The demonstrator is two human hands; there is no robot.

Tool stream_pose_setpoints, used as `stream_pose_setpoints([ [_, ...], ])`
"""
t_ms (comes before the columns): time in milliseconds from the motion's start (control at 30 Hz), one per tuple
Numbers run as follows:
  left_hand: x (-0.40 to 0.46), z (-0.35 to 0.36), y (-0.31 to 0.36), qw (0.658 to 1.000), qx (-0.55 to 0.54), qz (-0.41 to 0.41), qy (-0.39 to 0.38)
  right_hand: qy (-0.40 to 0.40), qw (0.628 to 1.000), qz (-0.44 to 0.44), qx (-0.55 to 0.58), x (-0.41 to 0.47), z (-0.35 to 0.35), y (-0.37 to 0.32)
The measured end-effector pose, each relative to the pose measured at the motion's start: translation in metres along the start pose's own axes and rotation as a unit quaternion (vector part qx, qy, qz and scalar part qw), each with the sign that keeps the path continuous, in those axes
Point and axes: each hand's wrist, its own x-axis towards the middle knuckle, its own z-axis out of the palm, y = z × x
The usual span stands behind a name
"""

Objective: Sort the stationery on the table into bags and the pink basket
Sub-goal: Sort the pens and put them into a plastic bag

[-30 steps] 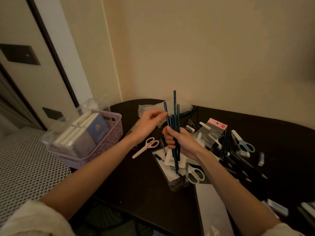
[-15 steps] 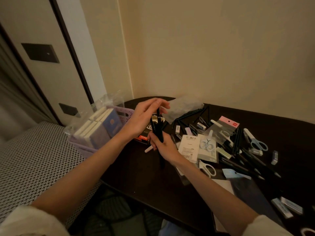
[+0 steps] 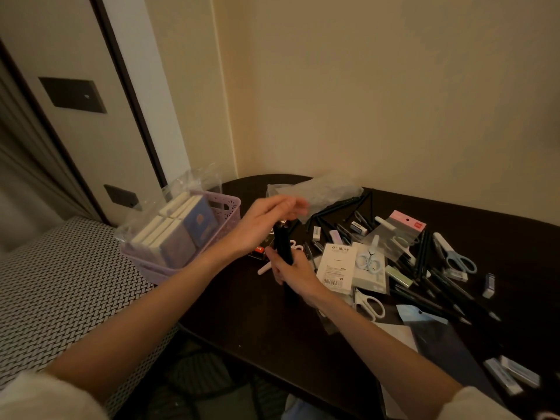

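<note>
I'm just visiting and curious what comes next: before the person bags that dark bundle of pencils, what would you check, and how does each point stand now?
1. Bundle of dark pencils firmly held: ok, the right hand is curled round it.
2. Pencil tops levelled: cannot tell, the left hand covers them and is blurred.
3. A clear plastic bag within reach: ok, it lies on the dark wooden table just behind the hands.
4. Bag mouth open: cannot tell.
5. All pencils gathered: not ok, loose dark pencils lie among the scissors.
6. Pink plastic basket has room: cannot tell, bagged notebooks fill most of it.
</note>
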Motion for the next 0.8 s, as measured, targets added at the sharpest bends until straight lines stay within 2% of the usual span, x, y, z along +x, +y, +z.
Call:
stream_pose_setpoints([
  [100,0.014,-0.008,-0.002,0.996,-0.035,-0.001,0.081,0.019,0.997,0.034,0.065,0.006,-0.011,-0.008],
  [233,0.046,-0.025,-0.024,0.984,0.004,-0.071,0.162,0.122,0.979,0.044,0.156,0.019,-0.053,-0.028],
  [333,0.075,-0.03,-0.054,0.973,0.091,-0.146,0.157,0.19,0.961,0.053,0.193,0.029,-0.083,-0.037],
  [467,0.113,-0.034,-0.098,0.945,0.195,-0.242,0.104,0.208,0.955,0.073,0.196,0.048,-0.107,-0.035],
  [600,0.139,-0.032,-0.135,0.921,0.182,-0.323,0.115,0.225,0.95,0.116,0.182,0.069,-0.119,-0.025],
  [800,0.173,-0.03,-0.176,0.907,0.167,-0.352,0.162,0.288,0.925,0.159,0.189,0.091,-0.143,-0.01],
])
